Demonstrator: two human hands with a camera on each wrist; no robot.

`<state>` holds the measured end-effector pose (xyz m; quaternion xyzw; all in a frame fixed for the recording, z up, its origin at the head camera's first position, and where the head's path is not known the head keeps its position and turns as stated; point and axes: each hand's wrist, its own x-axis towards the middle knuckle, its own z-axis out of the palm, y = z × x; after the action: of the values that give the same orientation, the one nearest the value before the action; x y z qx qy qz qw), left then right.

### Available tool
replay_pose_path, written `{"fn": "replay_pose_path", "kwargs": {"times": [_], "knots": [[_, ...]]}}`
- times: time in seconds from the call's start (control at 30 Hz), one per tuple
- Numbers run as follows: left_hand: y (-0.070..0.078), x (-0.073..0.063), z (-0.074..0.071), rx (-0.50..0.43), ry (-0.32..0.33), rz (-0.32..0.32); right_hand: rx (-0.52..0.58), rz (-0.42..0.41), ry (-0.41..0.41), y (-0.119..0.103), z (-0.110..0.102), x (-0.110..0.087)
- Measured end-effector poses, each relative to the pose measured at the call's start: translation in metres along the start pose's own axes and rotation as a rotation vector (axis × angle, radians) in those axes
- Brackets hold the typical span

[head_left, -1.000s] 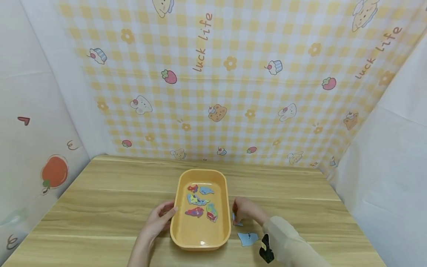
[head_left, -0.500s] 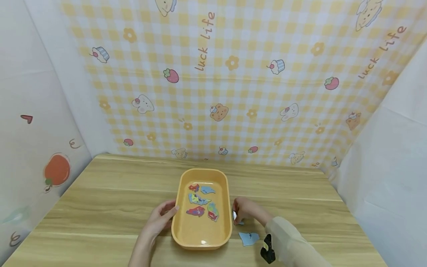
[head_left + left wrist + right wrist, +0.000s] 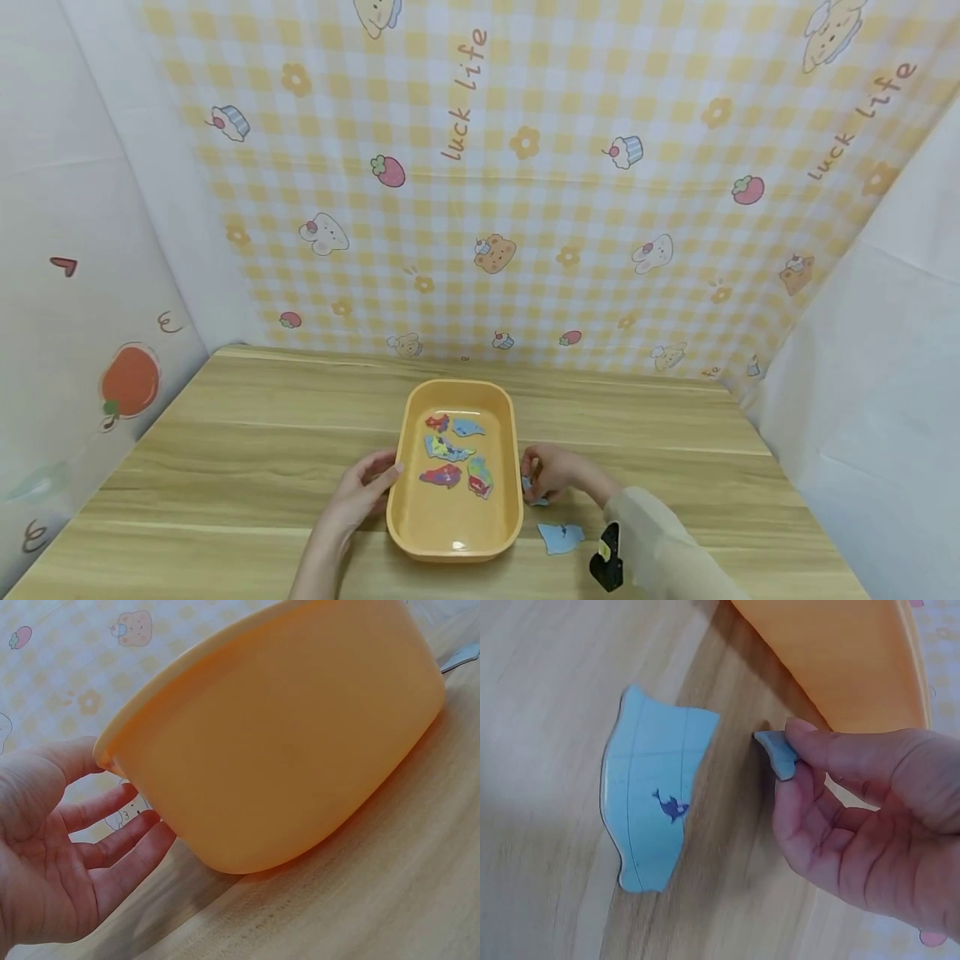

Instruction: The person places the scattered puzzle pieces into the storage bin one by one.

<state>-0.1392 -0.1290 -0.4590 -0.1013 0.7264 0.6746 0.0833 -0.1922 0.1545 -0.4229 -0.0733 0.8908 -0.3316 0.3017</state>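
A yellow plastic tub (image 3: 450, 529) sits in the middle of the table. My left hand (image 3: 358, 492) holds it by its left side, thumb at the rim and the other fingertips against the outer wall, as the left wrist view shows. Close by the tub's right wall, my right hand (image 3: 553, 471) pinches a small light blue puzzle piece (image 3: 780, 755) between thumb and fingers; part of it is hidden by them. Beside that hand lies a larger blue puzzle piece (image 3: 649, 802), flat on the wood, with thin grid lines and a dark dolphin-like print.
Inside the tub lie several flat map-like pieces, among them a red and purple piece (image 3: 441, 476), a blue piece (image 3: 468, 427) and a green and red piece (image 3: 479, 477). The wood-grain table (image 3: 285, 408) ends at a checked cloth backdrop (image 3: 420, 225).
The small blue piece beside the tub has been tilted up from the table in my right fingers. My left hand and the tub keep their places; the head view has shifted slightly.
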Motion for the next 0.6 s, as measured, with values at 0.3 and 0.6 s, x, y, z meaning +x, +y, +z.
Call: {"fn": "replay_pose_path", "kwargs": {"times": [0.3, 0.6], "knots": [[0.000, 0.001, 0.001, 0.004, 0.002, -0.012, 0.074, -0.039, -0.012, 0.010, -0.017, -0.005], [0.001, 0.000, 0.001, -0.012, 0.004, -0.013, 0.103, -0.133, 0.014, 0.008, -0.037, -0.007]]}}
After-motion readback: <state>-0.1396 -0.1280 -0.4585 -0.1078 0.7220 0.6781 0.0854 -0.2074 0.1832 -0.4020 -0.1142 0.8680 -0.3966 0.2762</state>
